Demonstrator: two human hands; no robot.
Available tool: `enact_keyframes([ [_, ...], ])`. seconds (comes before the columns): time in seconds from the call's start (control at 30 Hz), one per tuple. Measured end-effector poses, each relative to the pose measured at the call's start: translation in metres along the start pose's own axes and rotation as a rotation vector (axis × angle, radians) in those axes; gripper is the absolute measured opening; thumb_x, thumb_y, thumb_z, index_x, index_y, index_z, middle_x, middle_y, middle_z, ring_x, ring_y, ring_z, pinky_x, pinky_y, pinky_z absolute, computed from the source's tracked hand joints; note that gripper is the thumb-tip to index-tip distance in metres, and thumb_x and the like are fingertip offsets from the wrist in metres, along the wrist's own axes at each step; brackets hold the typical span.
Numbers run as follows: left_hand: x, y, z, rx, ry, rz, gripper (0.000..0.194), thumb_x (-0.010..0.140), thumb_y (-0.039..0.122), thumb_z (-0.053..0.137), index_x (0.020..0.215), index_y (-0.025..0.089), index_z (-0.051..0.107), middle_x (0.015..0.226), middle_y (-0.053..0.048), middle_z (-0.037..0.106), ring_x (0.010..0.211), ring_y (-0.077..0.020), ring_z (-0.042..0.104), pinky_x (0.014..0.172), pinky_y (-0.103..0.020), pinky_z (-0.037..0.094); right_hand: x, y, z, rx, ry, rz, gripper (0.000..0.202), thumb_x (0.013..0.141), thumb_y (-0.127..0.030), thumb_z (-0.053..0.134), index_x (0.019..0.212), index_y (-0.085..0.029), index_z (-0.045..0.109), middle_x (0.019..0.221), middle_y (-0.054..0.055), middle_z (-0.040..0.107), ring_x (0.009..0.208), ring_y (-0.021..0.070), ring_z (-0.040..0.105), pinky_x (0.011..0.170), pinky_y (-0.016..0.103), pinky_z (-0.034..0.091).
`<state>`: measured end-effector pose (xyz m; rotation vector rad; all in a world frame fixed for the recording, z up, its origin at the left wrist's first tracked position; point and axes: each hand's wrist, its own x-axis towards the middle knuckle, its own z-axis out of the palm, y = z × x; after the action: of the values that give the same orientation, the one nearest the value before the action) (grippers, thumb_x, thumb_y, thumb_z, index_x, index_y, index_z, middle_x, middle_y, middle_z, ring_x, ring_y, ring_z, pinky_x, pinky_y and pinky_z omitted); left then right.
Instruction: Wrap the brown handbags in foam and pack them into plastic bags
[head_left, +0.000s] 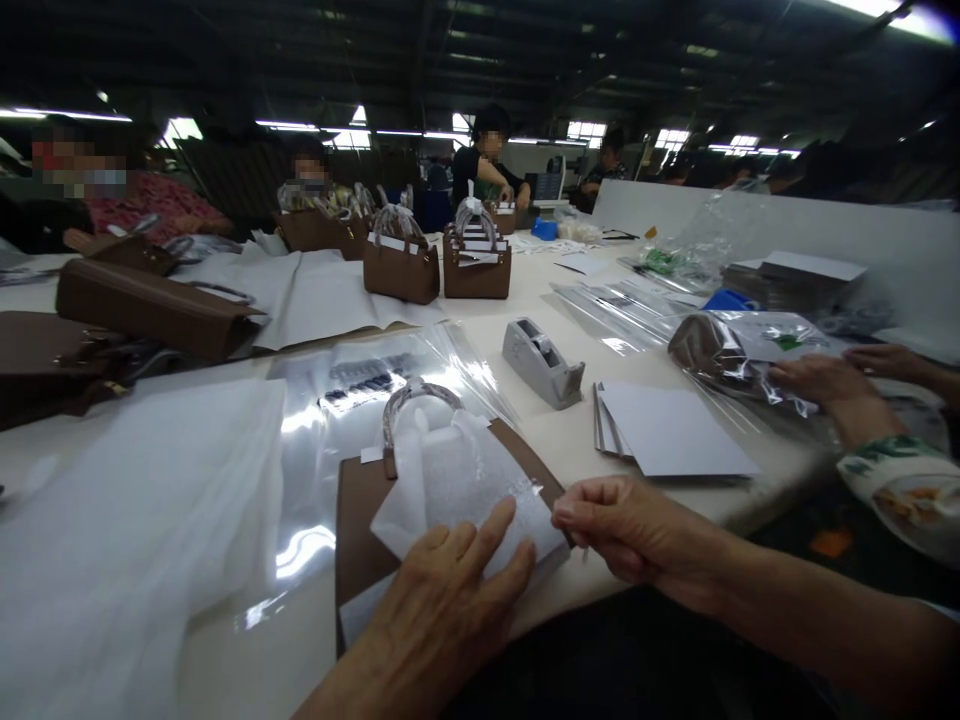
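A brown handbag [366, 515] lies on the table in front of me, its handle [390, 425] wrapped in clear film. White tissue paper [442, 475] covers much of its face. My left hand [457, 590] rests on the tissue with its fingers spread. At the bag's right edge, my right hand [637, 530] has thumb and forefinger pinched together; what they hold, if anything, is too small to make out. A grey tape dispenser [536, 365] stands just beyond the bag. Clear plastic sleeves [315, 440] lie under and behind it.
White tissue sheets [135, 500] spread over the left side, with brown bags [150, 305] behind. Two upright handbags [401, 270] stand farther back. White cards [675, 430] are stacked right of the dispenser. At right, a co-worker's hands [825, 385] handle a plastic-wrapped bag [720, 340].
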<state>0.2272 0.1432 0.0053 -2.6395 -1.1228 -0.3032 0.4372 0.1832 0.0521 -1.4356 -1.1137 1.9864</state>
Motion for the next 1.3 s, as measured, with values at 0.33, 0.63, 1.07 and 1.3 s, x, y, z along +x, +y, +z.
enact_keyframes([
  [0.33,0.005,-0.002,-0.008,0.012,-0.069,0.064,0.041,0.078,0.024,0.047,0.119,0.026,0.045,0.146,0.0,0.019,0.073,-0.0144,0.049,0.06,-0.031,0.042,-0.002,0.025,0.017,0.009,0.108,0.087,0.036,0.066,-0.047,0.065,0.059,-0.016,0.048,0.03,-0.009,0.031,0.027,0.0014,0.017,0.033,0.017,0.008],
  [0.63,0.011,-0.006,-0.01,-0.11,-0.18,0.085,0.038,0.08,0.024,0.043,0.118,0.025,0.044,0.136,0.004,0.039,0.079,-0.0173,0.05,0.063,-0.035,0.045,-0.008,0.026,0.027,0.014,0.127,0.126,0.026,0.068,-0.039,0.064,0.068,-0.016,0.051,0.033,-0.009,0.034,0.029,0.002,0.023,0.032,0.015,0.014],
  [1.07,0.01,-0.004,-0.014,-0.03,-0.207,0.128,0.05,0.082,0.026,0.045,0.129,0.04,0.031,0.14,0.005,0.032,0.078,-0.0161,0.049,0.062,-0.032,0.042,-0.009,0.067,0.029,0.28,0.235,0.102,0.037,0.063,-0.028,0.065,0.081,-0.021,0.034,0.049,-0.011,0.041,0.036,0.0024,0.028,0.032,0.014,0.024],
  [1.3,0.01,-0.003,-0.019,0.032,-0.265,0.18,0.043,0.083,0.029,0.048,0.122,0.044,0.039,0.144,0.0,0.023,0.085,-0.018,0.049,0.067,-0.034,0.042,0.008,0.097,0.014,-0.068,0.237,0.059,0.034,0.068,-0.04,0.061,0.073,-0.021,0.033,0.049,-0.007,0.048,0.033,0.0044,0.03,0.031,0.017,0.018],
])
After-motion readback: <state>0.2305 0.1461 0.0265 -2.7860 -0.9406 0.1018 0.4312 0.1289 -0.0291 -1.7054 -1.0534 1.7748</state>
